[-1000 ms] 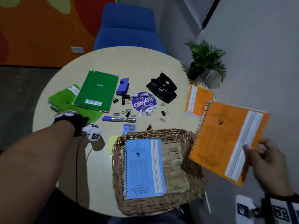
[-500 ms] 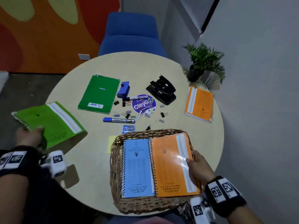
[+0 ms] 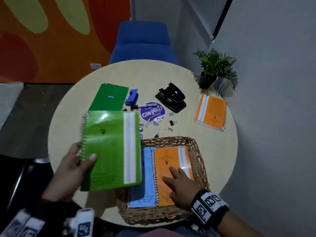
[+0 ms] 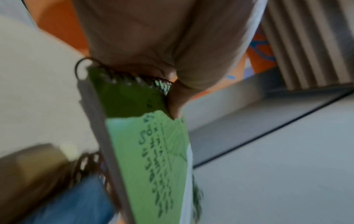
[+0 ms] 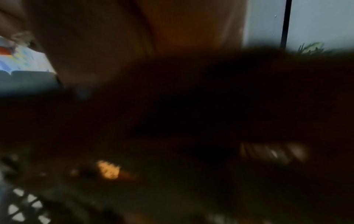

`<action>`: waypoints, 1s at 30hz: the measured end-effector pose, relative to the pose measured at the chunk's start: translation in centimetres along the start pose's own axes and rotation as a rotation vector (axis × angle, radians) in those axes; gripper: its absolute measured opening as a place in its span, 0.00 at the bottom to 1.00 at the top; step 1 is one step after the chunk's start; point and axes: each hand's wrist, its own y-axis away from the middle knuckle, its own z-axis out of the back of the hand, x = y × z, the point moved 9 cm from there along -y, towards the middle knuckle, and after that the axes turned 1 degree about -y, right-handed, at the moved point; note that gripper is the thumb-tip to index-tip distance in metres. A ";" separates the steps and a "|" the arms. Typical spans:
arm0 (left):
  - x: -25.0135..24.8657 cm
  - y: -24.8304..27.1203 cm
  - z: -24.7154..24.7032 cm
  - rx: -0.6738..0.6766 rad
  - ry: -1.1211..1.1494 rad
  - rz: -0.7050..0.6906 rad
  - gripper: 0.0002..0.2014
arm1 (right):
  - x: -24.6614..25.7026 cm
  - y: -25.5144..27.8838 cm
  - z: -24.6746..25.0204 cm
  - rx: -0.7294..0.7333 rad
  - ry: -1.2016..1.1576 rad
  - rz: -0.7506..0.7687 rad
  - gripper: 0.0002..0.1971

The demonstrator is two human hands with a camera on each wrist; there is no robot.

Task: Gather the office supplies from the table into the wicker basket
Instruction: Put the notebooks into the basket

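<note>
Between left fingers [image 3: 92, 158], green notebook [image 3: 111, 151]

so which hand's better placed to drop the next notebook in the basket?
Left. The left hand already grips the light green notebook just left of the wicker basket. The right hand rests flat on the orange notebook inside, holding nothing.

The right wrist view is dark and blurry; the green notebook [image 3: 111, 149] hides part of the blue notebook [image 3: 147, 185] and the wicker basket [image 3: 200, 161].
</note>
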 end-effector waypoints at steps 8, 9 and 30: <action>6.8 2.1 -11.3 0.238 -0.372 0.206 0.31 | -1.4 -0.4 0.0 0.040 -0.079 -0.011 0.31; 7.4 1.9 -11.1 0.230 -0.435 0.202 0.33 | -1.8 -0.4 0.2 0.030 -0.121 -0.025 0.31; 13.3 6.5 -16.9 0.802 -1.781 -0.034 0.41 | -2.1 2.8 -4.2 0.100 0.073 0.003 0.41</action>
